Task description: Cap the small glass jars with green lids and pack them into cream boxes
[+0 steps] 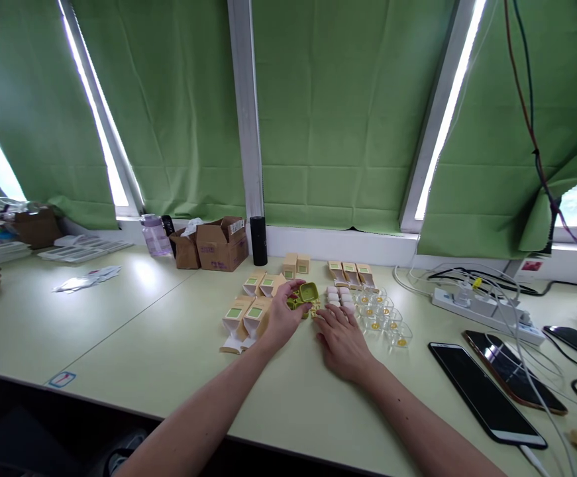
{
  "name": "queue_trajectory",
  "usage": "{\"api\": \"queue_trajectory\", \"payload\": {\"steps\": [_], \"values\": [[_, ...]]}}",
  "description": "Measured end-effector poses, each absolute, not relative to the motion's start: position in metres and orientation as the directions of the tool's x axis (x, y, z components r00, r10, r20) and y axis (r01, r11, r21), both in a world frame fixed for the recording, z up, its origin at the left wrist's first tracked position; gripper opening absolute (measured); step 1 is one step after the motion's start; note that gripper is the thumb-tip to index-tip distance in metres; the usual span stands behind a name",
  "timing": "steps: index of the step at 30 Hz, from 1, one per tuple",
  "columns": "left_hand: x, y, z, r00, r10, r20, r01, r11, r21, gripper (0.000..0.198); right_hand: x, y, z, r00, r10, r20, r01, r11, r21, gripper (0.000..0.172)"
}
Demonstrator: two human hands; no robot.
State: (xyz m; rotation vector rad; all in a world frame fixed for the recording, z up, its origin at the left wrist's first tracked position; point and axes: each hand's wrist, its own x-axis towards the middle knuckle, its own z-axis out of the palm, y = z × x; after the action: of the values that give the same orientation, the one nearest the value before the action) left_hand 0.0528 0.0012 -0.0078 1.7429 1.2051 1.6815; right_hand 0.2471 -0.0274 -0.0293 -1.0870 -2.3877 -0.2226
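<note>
My left hand [284, 311] is closed round a small green square cup [309, 292], its open side tilted toward me. Other green pieces lie below and beside it, partly hidden by the fingers. My right hand [340, 338] rests low over the table with fingers stretched out. Its fingertips are at some small pale-yellow pieces [314, 307]; whether they touch one is hard to tell. Pink and white blocks [333, 298] stand in rows just beyond the right hand. To their right are several clear cups [375, 323] with a yellow spot inside.
Small cardboard boxes [237, 315] with open flaps stand left of my hands, and more boxes [350, 273] stand behind. A brown carton [222, 245] and a black cylinder [258, 241] are at the back. Phones [487, 394], cables and a power strip [484, 315] lie right.
</note>
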Motion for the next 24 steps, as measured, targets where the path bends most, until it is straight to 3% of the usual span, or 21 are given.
{"api": "queue_trajectory", "payload": {"steps": [12,18,24], "values": [[0.056,-0.003,-0.006,-0.103,0.801,0.59,0.313,-0.537,0.783,0.05,0.243,-0.029,-0.03,-0.594,0.654,0.469,0.727,0.686,-0.035,0.028],[0.054,-0.003,-0.005,-0.101,0.795,0.598,0.326,-0.541,0.775,0.048,0.246,-0.031,-0.024,-0.571,0.589,0.571,0.698,0.715,-0.039,0.02],[0.054,-0.002,-0.007,-0.09,0.79,0.606,0.33,-0.55,0.767,0.048,0.252,-0.029,-0.021,-0.52,0.454,0.723,0.58,0.809,-0.091,0.028]]}}
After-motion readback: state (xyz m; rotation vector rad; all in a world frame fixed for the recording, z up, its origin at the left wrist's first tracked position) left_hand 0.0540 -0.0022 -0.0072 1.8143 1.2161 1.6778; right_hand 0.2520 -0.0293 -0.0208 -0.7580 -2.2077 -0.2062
